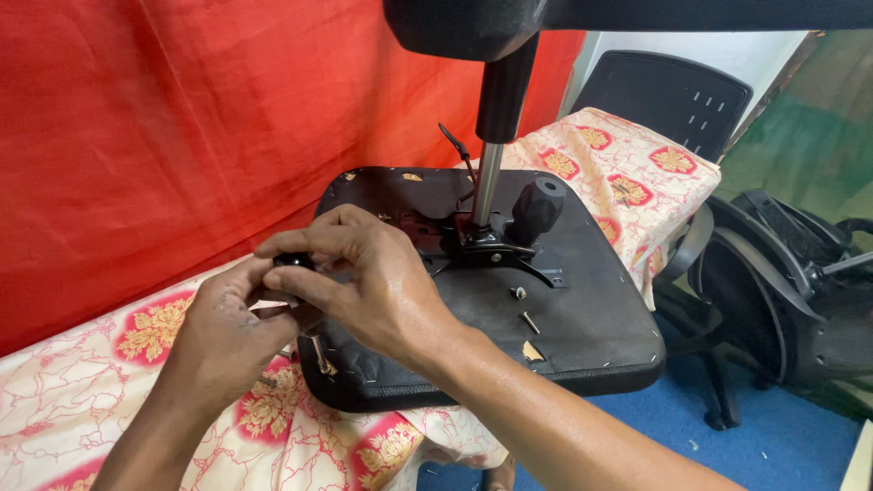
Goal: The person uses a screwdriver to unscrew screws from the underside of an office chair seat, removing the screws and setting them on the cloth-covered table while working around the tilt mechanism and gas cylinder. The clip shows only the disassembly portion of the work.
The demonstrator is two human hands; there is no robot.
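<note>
Both hands (309,300) pinch a small black knob (293,261) beside the upturned seat (582,318), loose bolts (524,307) nearby

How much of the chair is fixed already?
Looks done: the metal plate with its gas column and knob stands on the upturned seat. In hand: both the left hand and right hand pinch a small black part. Left: two loose bolts lie on the seat.

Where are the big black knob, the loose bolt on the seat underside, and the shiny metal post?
black knob (536,208), head view, on its ribbed side.
loose bolt (529,322), head view, mid-shaft.
shiny metal post (486,185), head view, on its bare silver length.
</note>
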